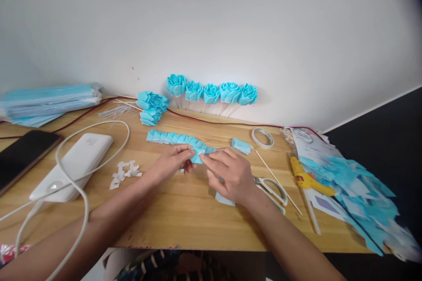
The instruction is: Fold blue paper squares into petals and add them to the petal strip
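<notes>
Over the middle of the table, my left hand point(180, 157) pinches a small light-blue sheet piece point(197, 158) between thumb and fingers. My right hand point(231, 170) is closed at the right edge of the same piece, its fingertips by a small white bit on it; the other fingers curl under. Just behind the hands lies a row of folded blue petals point(168, 137), partly hidden by them. Scissors point(272, 189) with pale handles lie beside my right hand, their blades partly covered. A pale blue sheet point(225, 199) shows under that hand.
Several blue flowers point(211, 93) on sticks lean on the wall. White paper bits point(124, 173), a power bank point(74, 162) with a looping cable and a phone point(28, 156) lie left. Right are a tape roll point(263, 138), a yellow glue gun point(305, 175) and blue scraps point(356, 193).
</notes>
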A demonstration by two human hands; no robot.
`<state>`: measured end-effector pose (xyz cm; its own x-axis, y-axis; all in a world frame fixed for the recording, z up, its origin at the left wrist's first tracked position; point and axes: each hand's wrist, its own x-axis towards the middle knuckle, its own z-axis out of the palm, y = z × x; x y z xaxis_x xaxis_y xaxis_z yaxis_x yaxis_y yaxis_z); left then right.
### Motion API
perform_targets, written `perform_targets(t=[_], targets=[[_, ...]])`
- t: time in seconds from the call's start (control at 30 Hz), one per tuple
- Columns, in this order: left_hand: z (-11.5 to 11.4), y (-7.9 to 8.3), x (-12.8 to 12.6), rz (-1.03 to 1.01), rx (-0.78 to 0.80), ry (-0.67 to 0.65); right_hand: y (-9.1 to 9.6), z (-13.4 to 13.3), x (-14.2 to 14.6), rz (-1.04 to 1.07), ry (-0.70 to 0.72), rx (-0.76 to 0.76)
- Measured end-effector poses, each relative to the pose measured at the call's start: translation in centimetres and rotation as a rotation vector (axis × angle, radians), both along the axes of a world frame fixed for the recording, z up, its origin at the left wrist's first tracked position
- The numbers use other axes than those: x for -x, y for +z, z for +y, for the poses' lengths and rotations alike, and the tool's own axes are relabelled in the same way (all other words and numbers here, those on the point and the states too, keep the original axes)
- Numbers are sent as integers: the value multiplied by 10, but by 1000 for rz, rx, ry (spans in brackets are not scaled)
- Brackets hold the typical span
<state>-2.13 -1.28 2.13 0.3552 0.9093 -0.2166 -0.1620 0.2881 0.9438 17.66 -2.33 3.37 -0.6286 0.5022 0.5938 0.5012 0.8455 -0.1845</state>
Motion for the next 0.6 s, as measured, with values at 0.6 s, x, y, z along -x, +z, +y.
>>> perform_targets(t=[0.6], targets=[[-10, 8, -5, 358, -356, -71, -10, 1, 4, 521, -59, 845]])
